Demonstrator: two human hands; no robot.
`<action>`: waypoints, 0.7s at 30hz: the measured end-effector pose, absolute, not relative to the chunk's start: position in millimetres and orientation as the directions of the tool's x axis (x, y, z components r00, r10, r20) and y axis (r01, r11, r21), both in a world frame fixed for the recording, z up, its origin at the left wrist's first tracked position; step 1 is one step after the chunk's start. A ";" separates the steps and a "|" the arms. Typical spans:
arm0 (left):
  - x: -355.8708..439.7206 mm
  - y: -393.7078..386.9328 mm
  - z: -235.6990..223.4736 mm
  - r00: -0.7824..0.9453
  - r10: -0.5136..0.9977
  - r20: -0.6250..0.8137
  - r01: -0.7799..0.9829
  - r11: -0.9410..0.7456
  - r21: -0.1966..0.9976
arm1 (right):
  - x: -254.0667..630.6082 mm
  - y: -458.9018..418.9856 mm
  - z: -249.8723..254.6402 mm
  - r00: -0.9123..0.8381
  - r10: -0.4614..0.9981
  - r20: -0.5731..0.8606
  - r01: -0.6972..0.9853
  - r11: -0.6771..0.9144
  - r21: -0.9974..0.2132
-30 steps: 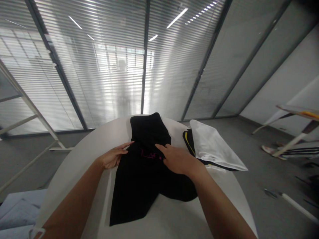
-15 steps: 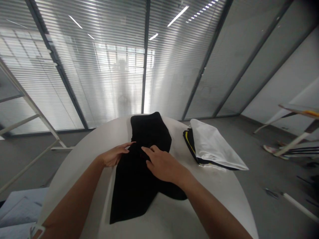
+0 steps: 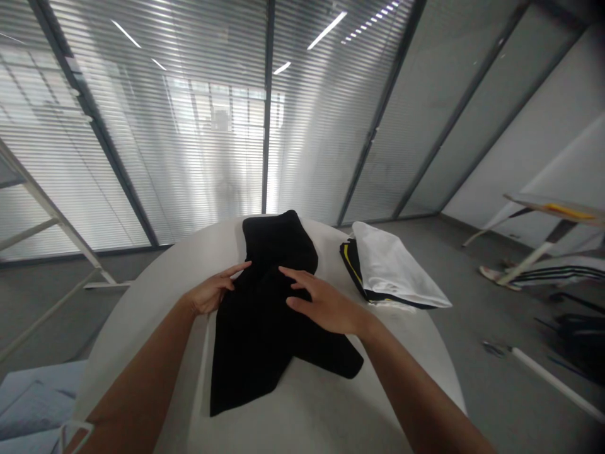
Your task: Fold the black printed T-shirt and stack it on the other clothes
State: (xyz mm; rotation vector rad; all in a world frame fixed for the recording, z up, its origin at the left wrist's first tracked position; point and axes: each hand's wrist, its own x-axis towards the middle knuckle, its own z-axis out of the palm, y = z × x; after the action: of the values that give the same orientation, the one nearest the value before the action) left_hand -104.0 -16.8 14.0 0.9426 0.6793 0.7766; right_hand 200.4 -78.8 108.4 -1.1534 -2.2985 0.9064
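A black cloth garment [image 3: 265,328] lies bunched and partly folded on a round white table [image 3: 288,410]. My left hand [image 3: 212,290] rests flat at its left edge, with the fingertips touching the black cloth. My right hand [image 3: 324,301] lies over the garment's right side, fingers spread and holding nothing. The pink print seen earlier on the black cloth is hidden. Beyond my right hand sits a folded white garment [image 3: 392,271] on top of black cloth with a yellow stripe.
The white table's rim curves around the cloth, with a grey floor beyond it. A white rod [image 3: 553,378] and striped cloth [image 3: 558,274] lie on the floor at right, beside a folding stand [image 3: 543,249]. Glass walls with blinds stand behind.
My right hand has moved left and then back right across the black cloth. The pink print is now out of sight, and the garment's lower right part looks pulled in. My left hand has barely moved.
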 end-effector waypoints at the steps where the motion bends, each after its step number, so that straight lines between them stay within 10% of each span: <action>1: -104.0 -16.7 14.1 0.545 0.820 -0.175 -0.270 0.369 0.889 | 209.9 -76.4 102.0 -0.492 0.868 0.065 0.606 0.395 -0.690; 7: -102.0 -16.5 14.2 0.492 0.849 -0.193 -0.242 0.347 0.906 | 240.4 -71.0 53.4 -0.183 0.979 -0.086 0.885 0.126 -0.449; 17: -79.7 -32.4 21.3 0.255 0.964 -0.081 0.117 0.053 0.992 | 233.3 -83.0 51.9 -0.400 0.864 -0.304 0.479 -0.086 -0.874; 21: -64.6 -46.7 27.0 0.128 0.984 0.124 0.437 -0.168 0.883 | 231.7 -85.9 52.1 -0.472 0.869 -0.150 0.290 -0.007 -0.957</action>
State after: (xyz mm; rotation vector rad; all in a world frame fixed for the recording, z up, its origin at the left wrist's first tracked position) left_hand -64.6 -46.7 27.0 1.7070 1.3884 0.9907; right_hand 231.7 -85.9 52.1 -1.1979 -1.7720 1.5024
